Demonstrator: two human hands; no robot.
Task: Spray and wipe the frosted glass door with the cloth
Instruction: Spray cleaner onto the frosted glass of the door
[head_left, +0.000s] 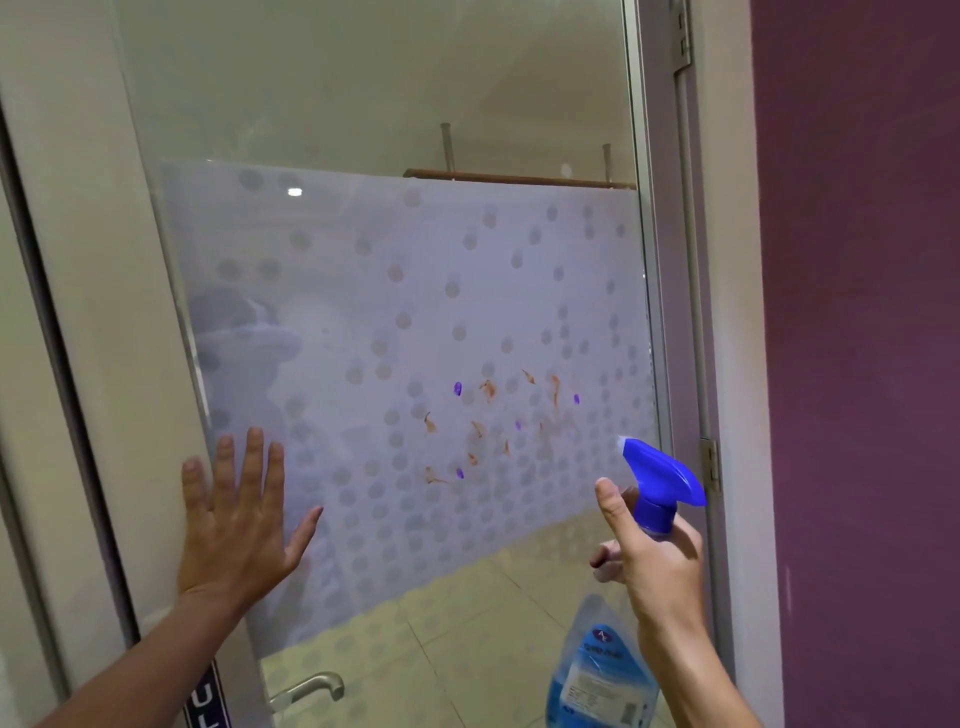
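Your left hand (236, 525) lay flat, fingers spread, on glass door (405, 291). Your right hand (649, 566) gripped spray bottle (623, 623), nozzle toward orange and purple smudges (483, 426).

The frosted, dot-patterned glass door (405, 322) stood ahead, orange and purple smudges (488, 421) on its lower right. The left hand (236, 519) lay flat, seemingly against the glass's lower left; the right hand (649, 561) held a blue-capped clear plastic spray bottle (608, 670) before its right edge, left of the purple wall (862, 312).
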